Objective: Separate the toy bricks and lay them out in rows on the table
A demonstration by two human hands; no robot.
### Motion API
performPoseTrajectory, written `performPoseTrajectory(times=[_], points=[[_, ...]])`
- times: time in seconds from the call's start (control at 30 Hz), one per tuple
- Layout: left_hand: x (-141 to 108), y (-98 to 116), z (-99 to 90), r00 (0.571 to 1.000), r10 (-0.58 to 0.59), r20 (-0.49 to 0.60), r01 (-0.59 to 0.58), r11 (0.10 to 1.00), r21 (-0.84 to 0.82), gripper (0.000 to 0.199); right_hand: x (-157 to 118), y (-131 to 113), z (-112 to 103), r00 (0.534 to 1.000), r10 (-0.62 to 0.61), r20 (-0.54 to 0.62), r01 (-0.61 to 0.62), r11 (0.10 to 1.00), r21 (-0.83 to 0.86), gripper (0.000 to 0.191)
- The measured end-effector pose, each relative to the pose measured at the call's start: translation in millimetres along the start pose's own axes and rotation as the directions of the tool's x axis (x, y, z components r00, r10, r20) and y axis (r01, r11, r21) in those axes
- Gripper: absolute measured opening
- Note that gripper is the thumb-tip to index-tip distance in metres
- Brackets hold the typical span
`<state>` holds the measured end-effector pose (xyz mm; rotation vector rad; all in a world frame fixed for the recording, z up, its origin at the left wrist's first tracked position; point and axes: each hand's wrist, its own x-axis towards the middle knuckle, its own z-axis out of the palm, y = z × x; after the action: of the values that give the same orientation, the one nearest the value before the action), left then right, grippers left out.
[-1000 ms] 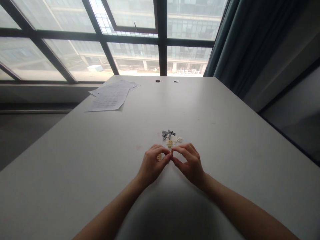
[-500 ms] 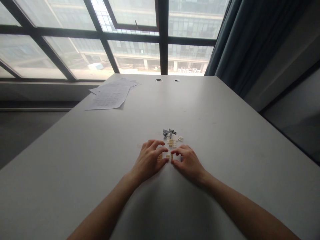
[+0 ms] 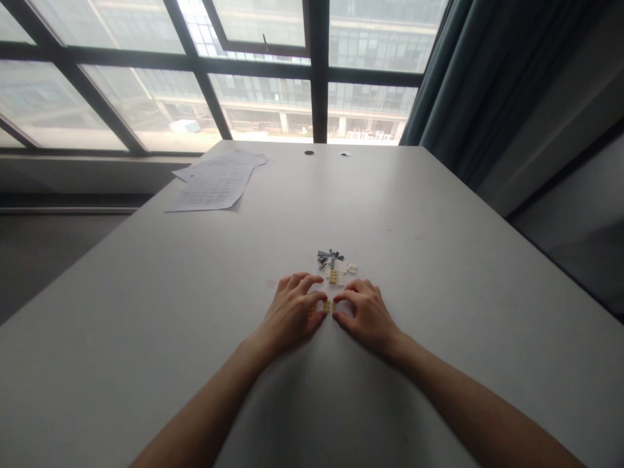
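Observation:
My left hand is curled, with thumb and index finger closed on the ends of a small tan toy brick. More tan bricks show in part beneath its fingers. Facing it, my right hand pinches a narrow tan brick between thumb and index finger. Only a small gap parts the two bricks. Just beyond the fingertips lie yellowish bricks and white bricks.
Dark grey pieces lie in a small heap behind the bricks, with a white studded piece to their right. Printed papers rest at the far left of the white table. A window and a dark curtain border it.
My left index finger and thumb have drawn in closer around the small tan brick. The right hand has shifted very slightly left with its brick. The view has tilted slightly.

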<state>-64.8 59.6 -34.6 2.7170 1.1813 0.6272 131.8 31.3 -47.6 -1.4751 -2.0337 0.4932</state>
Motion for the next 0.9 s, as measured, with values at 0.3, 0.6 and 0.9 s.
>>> performPoseTrajectory(times=[0.3, 0.6, 0.9], points=[[-0.4, -0.8, 2.3, 1.0, 0.003, -0.002, -0.003, 1.0, -0.009, 0.011, 0.2, 1.1, 3.7, 1.0, -0.027, -0.011, 0.026, 0.999, -0.025, 0.019], [-0.3, -0.8, 3.4, 1.0, -0.003, 0.009, 0.003, 1.0, 0.002, 0.012, -0.1, 1.2, 4.0, 1.0, -0.026, -0.008, 0.026, 0.999, -0.032, 0.018], [5.7, -1.2, -3.7, 0.993, -0.07, -0.096, 0.07, 0.998, -0.002, 0.023, 2.2, 1.0, 2.1, 0.99, 0.029, -0.141, -0.014, 0.994, 0.104, 0.019]])
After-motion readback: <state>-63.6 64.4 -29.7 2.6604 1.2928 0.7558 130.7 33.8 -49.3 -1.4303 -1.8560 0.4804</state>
